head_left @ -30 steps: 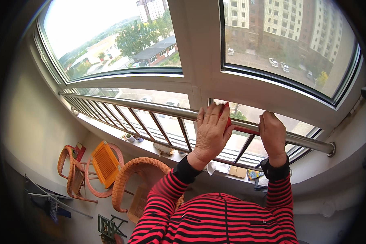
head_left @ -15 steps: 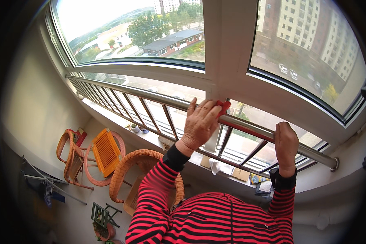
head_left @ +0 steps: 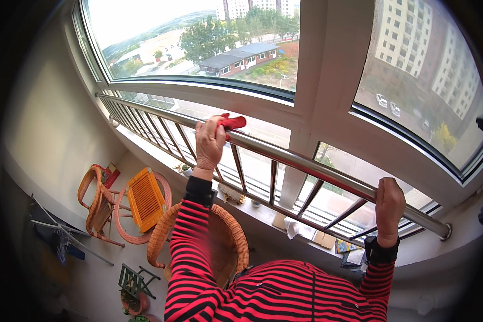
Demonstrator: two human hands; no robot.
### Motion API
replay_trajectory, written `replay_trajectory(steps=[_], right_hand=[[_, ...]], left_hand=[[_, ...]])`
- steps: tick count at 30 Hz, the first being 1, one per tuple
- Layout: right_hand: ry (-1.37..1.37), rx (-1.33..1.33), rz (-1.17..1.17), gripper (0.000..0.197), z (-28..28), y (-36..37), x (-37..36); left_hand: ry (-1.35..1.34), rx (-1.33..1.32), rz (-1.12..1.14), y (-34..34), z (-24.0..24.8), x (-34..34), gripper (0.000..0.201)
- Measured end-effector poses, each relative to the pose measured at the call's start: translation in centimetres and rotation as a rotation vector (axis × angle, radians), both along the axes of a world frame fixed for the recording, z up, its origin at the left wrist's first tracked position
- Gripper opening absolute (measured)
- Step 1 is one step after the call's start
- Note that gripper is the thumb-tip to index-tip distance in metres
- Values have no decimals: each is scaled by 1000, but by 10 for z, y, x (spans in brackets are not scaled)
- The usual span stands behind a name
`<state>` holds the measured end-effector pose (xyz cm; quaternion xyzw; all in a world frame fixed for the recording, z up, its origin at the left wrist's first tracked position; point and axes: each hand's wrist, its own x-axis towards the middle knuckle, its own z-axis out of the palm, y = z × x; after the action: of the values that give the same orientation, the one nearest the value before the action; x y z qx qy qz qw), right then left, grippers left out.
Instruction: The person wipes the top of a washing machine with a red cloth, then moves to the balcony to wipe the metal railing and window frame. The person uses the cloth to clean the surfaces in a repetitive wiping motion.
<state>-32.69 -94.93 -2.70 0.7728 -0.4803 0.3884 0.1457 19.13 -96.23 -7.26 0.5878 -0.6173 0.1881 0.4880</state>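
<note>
A shiny metal handrail [head_left: 284, 156] runs across the window, with dark upright bars beneath it. My left hand [head_left: 209, 144] is closed over the rail left of the middle, holding a red cloth [head_left: 232, 123] against it. One end of the cloth sticks out to the right above the rail. Farther right, my right hand [head_left: 390, 206] is wrapped round the same rail near its wall mount [head_left: 446, 232], and I see no cloth in it. Both forearms are in red-and-black striped sleeves with dark cuffs.
Beneath the rail, a white sill [head_left: 263, 210] bears a small potted plant [head_left: 187, 170], cardboard and crumpled white paper [head_left: 292, 228]. A wicker chair [head_left: 232, 231] stands close by on the left, an orange slatted seat [head_left: 146, 199] beyond it. Lower left are a folding stool [head_left: 136, 279] and a metal rack [head_left: 64, 228].
My left hand has slid leftward along the rail with the red cloth. My right hand keeps its grip near the rail's right end. The view has shifted slightly.
</note>
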Motion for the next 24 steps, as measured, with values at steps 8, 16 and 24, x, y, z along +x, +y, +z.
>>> replay_trajectory(steps=[8, 16, 24], right_hand=[[-3, -15, -18, 14, -3, -1, 1], [-23, -9, -33, 14, -3, -1, 1], [-1, -83, -49, 12, -4, -1, 5]], left_hand=[[115, 54, 233, -19, -6, 104, 25], [330, 33, 278, -40, -9, 207, 22], [398, 67, 473, -68, -13, 273, 23]])
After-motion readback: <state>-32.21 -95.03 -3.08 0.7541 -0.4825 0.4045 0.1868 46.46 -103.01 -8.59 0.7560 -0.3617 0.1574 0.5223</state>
